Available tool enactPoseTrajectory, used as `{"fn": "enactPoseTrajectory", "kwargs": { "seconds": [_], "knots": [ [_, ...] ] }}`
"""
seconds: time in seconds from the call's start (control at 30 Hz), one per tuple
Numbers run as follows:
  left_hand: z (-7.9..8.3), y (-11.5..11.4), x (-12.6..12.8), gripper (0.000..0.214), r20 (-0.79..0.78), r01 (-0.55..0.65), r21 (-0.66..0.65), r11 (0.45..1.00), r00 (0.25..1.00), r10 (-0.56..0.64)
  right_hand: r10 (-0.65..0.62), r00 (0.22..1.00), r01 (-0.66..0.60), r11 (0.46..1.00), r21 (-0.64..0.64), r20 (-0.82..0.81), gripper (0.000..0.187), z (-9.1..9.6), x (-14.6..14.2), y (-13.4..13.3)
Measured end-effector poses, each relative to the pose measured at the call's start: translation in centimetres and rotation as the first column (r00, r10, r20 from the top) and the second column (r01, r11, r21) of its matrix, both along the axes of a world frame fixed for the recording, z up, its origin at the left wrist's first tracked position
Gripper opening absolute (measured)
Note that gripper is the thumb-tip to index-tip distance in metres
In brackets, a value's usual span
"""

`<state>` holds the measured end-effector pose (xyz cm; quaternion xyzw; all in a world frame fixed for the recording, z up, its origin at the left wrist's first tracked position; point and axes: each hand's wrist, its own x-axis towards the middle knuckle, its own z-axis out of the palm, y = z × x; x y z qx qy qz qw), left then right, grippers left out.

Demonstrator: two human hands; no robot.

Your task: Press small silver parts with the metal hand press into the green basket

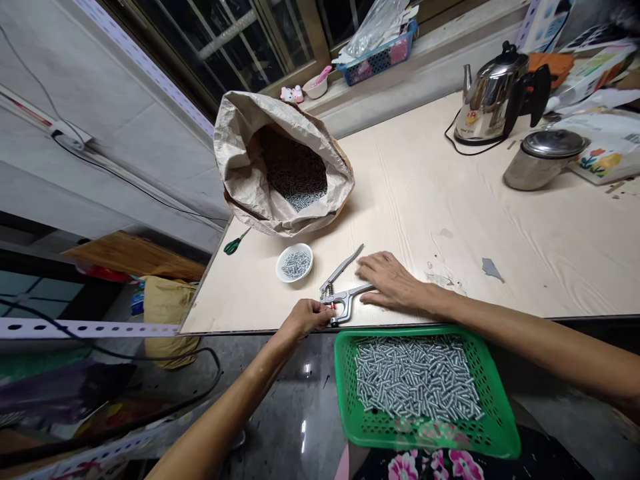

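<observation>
A pair of metal hand-press pliers with a spring and a small red part lies near the table's front edge, its handles spread apart. At its jaw end, my left hand is closed in a pinch; what sits between the fingertips is too small to make out. My right hand rests over the end of the lower handle, fingers stretched out and not wrapped round it. A green basket full of silver screws stands just below the table edge. Left of the upper handle is a white bowl of small metal pieces.
A large open sack of metal pieces stands at the back left. Green-handled scissors lie by the left edge. At the back right are a kettle with its cord and a lidded container. A grey scrap lies to the right.
</observation>
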<state>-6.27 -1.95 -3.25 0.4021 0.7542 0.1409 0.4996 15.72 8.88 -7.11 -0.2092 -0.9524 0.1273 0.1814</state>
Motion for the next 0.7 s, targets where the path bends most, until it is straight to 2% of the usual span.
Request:
{"fn": "enactPoseTrajectory", "kwargs": {
  "seconds": [0.1,0.2,0.33,0.43,0.5,0.57,0.6,0.63,0.7],
  "knots": [
    [-0.1,0.0,-0.1,0.041,-0.010,0.006,0.008,1.000,1.000,-0.006,0.036,0.996,-0.035,0.999,-0.015,0.080,0.079,0.6,-0.2,2.0],
    [0.0,0.0,0.0,0.041,-0.019,0.008,0.008,1.000,1.000,-0.008,0.110,0.965,-0.101,0.994,-0.047,0.236,0.088,1.7,-1.0,4.0],
    [-0.1,0.1,-0.1,0.043,-0.047,0.031,0.007,0.999,0.998,-0.031,0.126,0.921,-0.108,0.992,-0.070,0.368,0.085,3.4,-2.3,5.0],
    [0.1,-0.1,-0.1,0.043,-0.094,0.059,0.005,0.998,0.994,-0.058,0.111,0.896,-0.102,0.994,-0.044,0.431,0.072,4.0,-2.8,4.7],
    [0.4,-0.4,0.4,0.041,-0.185,0.091,0.000,0.996,0.979,-0.089,0.109,0.888,-0.105,0.994,-0.034,0.447,0.060,4.0,-2.9,4.4],
    [0.9,-0.7,1.3,0.036,-0.375,0.132,0.073,0.989,0.922,-0.095,0.112,0.889,-0.109,0.994,-0.033,0.443,0.051,4.0,-2.8,4.1],
    [1.2,-0.8,2.0,0.032,-0.485,0.173,0.146,0.974,0.871,-0.082,0.112,0.893,-0.109,0.994,-0.033,0.436,0.048,4.0,-2.7,4.0],
    [1.4,-0.8,2.7,0.029,-0.582,0.240,0.226,0.944,0.811,-0.067,0.111,0.896,-0.107,0.994,-0.033,0.430,0.046,4.0,-2.6,3.8],
    [1.5,-0.3,4.0,0.031,-0.704,0.415,0.336,0.845,0.707,-0.067,0.103,0.900,-0.097,0.995,-0.035,0.424,0.044,4.1,-2.4,3.6]
  ]
}}
